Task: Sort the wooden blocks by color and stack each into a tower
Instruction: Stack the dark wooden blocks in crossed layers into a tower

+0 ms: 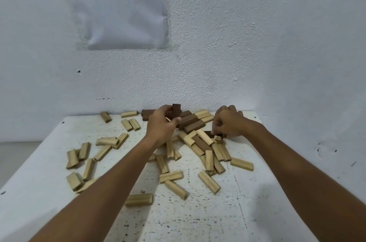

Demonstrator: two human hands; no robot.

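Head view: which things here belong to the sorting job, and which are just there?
Job: dark brown blocks, light blocks, left hand gripping a dark block, right hand at the pile.
Just there: printed sheet, wall.

I count two hands: left [161,125], right [227,122]. One tabletop [257,202]. One printed sheet [118,13] on the wall. Light blocks [209,181]: roughly thirty-five, though the heap in the middle hides some from me. Dark blocks [191,120]: about seven that I can make out, one of them upright [176,110] at the left hand.
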